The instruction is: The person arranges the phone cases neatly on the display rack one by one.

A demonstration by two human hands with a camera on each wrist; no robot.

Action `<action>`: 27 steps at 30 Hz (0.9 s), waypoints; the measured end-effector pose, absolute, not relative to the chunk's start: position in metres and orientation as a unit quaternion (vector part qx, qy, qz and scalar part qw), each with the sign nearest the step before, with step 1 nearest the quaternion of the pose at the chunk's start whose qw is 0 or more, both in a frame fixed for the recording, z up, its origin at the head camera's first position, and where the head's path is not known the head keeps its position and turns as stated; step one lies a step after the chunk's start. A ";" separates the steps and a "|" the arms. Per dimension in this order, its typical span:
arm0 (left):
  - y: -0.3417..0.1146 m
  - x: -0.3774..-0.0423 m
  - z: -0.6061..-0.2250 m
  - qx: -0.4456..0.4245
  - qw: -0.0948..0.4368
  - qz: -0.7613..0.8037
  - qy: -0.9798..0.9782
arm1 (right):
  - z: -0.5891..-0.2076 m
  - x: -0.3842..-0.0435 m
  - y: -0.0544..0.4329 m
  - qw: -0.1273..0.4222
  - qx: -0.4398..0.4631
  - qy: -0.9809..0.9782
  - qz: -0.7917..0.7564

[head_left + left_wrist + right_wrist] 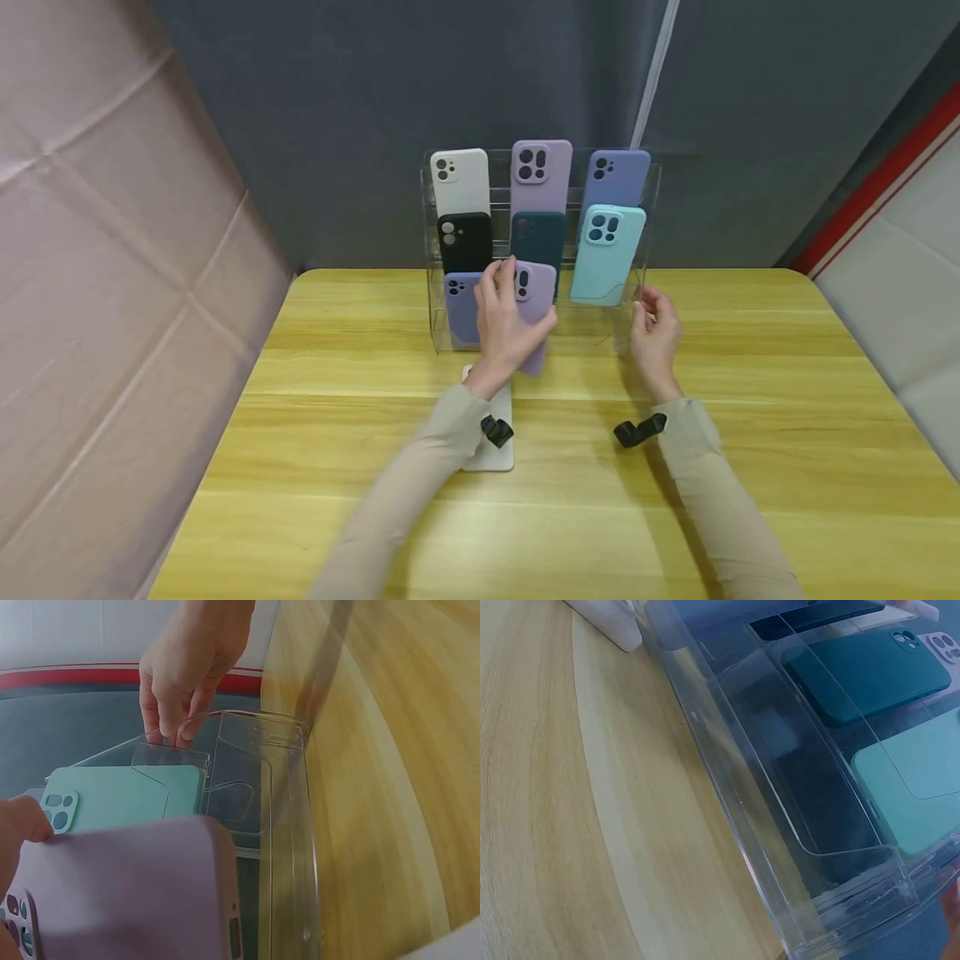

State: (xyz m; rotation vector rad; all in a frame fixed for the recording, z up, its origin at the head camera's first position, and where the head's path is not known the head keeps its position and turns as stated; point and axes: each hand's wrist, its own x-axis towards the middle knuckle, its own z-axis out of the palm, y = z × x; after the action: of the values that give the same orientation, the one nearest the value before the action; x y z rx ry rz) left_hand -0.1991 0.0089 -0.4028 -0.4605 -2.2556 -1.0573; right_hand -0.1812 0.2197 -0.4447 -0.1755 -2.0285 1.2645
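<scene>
My left hand (504, 321) grips a lilac phone case (536, 300) by its sides, in front of the lowest tier of a clear plastic display rack (592, 333). Up close in the left wrist view, the thumb and fingers lie on the edges of that case (127, 892). At the rack's right side, my right hand (657, 337) pinches the rim, as the left wrist view shows, where the same hand (187, 671) hangs over the clear edge. A light blue phone case (609, 254) stands in the rack near it. Beside my left hand is a periwinkle case (461, 308).
Higher tiers hold a white case (461, 183), another lilac case (551, 192), a blue-violet case (622, 179), a black case (465, 242) and a dark teal case (540, 237). A white case (491, 454) lies on the wooden table (300, 450) under my left wrist.
</scene>
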 end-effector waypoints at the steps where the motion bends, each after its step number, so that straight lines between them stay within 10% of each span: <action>1: 0.011 -0.200 -0.403 -0.172 0.305 -0.398 -0.848 | -0.445 -0.181 0.220 0.364 -0.068 -0.789 0.491; 27: 0.054 -0.227 -0.417 -0.149 0.409 -0.368 -0.822 | -0.446 -0.182 0.221 0.367 -0.068 -0.797 0.474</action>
State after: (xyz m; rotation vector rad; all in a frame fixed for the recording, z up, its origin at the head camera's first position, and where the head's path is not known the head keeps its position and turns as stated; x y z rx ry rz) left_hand -0.2267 0.0542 -0.4167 -0.3749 -2.0711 -0.9267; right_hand -0.1818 0.2207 -0.4460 -0.1740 -2.0492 1.2194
